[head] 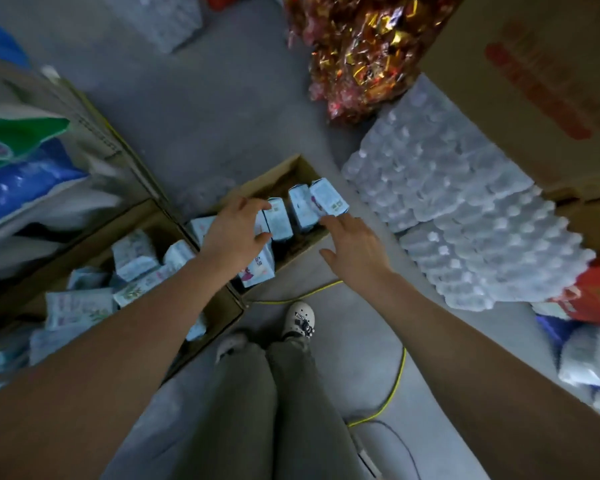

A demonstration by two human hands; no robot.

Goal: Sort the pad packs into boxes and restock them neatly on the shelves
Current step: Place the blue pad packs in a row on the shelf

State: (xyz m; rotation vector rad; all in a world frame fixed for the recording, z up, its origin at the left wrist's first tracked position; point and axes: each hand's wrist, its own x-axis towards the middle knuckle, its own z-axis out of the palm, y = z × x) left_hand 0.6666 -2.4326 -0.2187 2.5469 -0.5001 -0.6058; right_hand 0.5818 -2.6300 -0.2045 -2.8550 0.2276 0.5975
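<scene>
Pale blue wrappers sit under our fingertips. Our left hand [238, 233], at the centre of the frame, has its fingers curved around the top of one upright pad pack [277, 219], thumb on the near side and fingers over the far edge; whether they squeeze it or only touch it we cannot tell through the blur. Our right hand [352, 244], just to the right, is spread with fingers apart and fairly straight, the forefinger tip at the lower edge of the rightmost pack [328, 197]; it holds nothing.

Between those two packs stands a third pack [302, 209], also upright. All three sit in a row inside a narrow cardboard box [293, 171] lying on the grey floor [194, 109]. Another pack with a purple print [257, 270] lies at the near end of this box, partly under our left wrist.

Left of it, in the lower left of the frame, a larger open carton [219, 306] holds a loose heap of similar packs [134, 259], lying at all angles.

Further out, wrapped bottle packs [465, 216] fill the right of the frame, with a big brown carton [534, 81] in the upper right and a shiny gold and red bag [357, 53] at top centre. A yellow cable [397, 379] runs over the floor by our white shoe [300, 320].
</scene>
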